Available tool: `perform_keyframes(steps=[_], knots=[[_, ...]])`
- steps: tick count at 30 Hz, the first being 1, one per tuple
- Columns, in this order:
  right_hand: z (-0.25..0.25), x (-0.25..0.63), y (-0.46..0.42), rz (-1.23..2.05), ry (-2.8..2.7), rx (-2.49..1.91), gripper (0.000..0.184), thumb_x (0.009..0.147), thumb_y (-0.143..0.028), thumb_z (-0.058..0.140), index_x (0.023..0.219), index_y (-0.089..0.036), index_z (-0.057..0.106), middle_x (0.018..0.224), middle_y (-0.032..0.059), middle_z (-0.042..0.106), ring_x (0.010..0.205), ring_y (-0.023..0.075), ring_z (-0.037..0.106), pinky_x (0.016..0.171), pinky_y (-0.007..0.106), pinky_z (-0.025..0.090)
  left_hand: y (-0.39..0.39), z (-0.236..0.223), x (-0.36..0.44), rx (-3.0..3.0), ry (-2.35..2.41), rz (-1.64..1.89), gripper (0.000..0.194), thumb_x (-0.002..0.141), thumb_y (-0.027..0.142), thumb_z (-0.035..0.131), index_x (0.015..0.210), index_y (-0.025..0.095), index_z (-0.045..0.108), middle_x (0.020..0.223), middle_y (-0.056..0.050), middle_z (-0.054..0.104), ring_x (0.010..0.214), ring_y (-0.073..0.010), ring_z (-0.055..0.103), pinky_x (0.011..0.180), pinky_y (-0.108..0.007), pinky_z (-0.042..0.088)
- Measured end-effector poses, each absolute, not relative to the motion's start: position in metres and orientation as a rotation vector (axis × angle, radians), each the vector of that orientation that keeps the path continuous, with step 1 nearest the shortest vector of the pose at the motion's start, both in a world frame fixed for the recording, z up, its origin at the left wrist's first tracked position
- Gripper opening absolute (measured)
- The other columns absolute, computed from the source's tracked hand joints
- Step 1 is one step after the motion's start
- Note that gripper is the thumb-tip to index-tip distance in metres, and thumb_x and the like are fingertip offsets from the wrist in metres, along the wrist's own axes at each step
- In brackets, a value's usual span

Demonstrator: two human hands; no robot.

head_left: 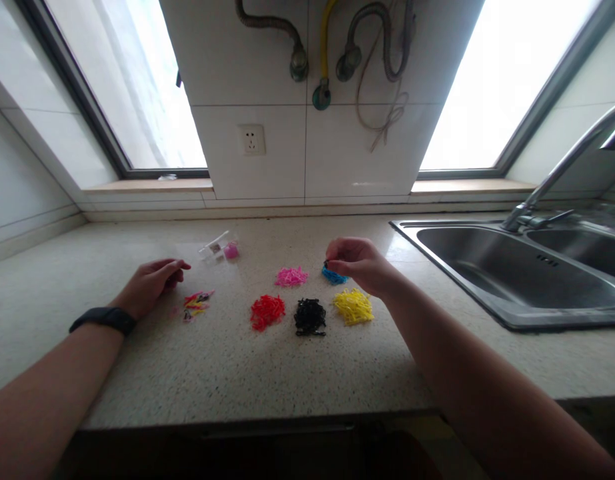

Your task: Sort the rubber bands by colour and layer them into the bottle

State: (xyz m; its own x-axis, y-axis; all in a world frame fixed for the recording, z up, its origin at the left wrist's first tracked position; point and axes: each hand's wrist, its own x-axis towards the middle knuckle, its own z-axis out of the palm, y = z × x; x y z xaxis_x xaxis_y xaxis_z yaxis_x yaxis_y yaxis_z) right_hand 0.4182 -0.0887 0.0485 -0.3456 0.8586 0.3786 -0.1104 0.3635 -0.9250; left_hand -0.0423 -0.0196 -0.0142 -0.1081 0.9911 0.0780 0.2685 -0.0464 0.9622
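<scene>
My right hand (360, 263) is closed in a pinch above the pile of blue pieces (334, 275), with a small dark piece (326, 264) at its fingertips. My left hand (154, 283) rests on the counter at the left, fingers loosely bent and apart, with nothing visible in it. Beside it lies a small mixed pile (196, 305) of coloured pieces. Separate heaps of small, thin, plastic-looking pieces lie in the middle: a pink pile (291, 277), a red pile (268, 313), a black pile (310, 316) and a yellow pile (354, 307). Their exact kind is too small to tell.
A clear plastic container (212, 247) with a pink round item (230, 250) stands behind my left hand. To the right, a steel sink (457, 293) with a faucet (562, 167) is set into the speckled counter (227, 380). A tiled wall with a socket (252, 139) rises behind.
</scene>
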Motion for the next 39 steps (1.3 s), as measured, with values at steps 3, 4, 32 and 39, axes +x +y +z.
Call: perform_keyframes(steps=[3,4,32,39], knots=[[0.049,0.418,-0.090,1.166,-1.620,-0.692,0.026,0.068,-0.034,0.087,0.075,-0.017,0.068,0.065,-0.0035,0.055,0.057,0.0065,0.044,0.048,0.023,0.033,-0.020,-0.014,-0.043,1.411,1.465,1.207,0.058,0.066,0.064,0.077,0.095,0.014,0.072,0.070,0.000,0.062,0.062,-0.0099,0.051,0.054,-0.020,0.039],[0.049,0.417,-0.090,1.159,-1.627,-0.695,0.026,0.069,-0.034,0.087,0.075,-0.017,0.068,0.065,-0.0035,0.055,0.057,0.0066,0.043,0.048,0.023,0.033,-0.021,-0.013,-0.043,1.416,1.464,1.206,0.057,0.066,0.063,0.077,0.095,0.014,0.072,0.070,0.000,0.062,0.062,-0.0102,0.051,0.054,-0.020,0.039],[0.063,0.422,-0.101,0.749,-2.228,-0.931,0.010,0.078,-0.028,0.076,0.080,-0.019,0.072,0.070,-0.0013,0.062,0.060,0.0095,0.047,0.055,0.026,0.037,-0.023,-0.010,-0.036,1.452,1.503,1.170,0.053,0.069,0.060,0.076,0.094,0.013,0.072,0.070,0.000,0.061,0.061,-0.0110,0.050,0.055,-0.022,0.039],[0.056,0.418,-0.101,0.745,-2.622,-1.060,0.006,0.074,-0.017,0.075,0.080,-0.020,0.077,0.073,-0.0003,0.070,0.064,0.0113,0.054,0.060,0.025,0.039,-0.026,-0.007,-0.034,1.489,1.510,1.172,0.053,0.068,0.061,0.075,0.092,0.013,0.073,0.069,-0.001,0.061,0.060,-0.0118,0.050,0.054,-0.024,0.038]])
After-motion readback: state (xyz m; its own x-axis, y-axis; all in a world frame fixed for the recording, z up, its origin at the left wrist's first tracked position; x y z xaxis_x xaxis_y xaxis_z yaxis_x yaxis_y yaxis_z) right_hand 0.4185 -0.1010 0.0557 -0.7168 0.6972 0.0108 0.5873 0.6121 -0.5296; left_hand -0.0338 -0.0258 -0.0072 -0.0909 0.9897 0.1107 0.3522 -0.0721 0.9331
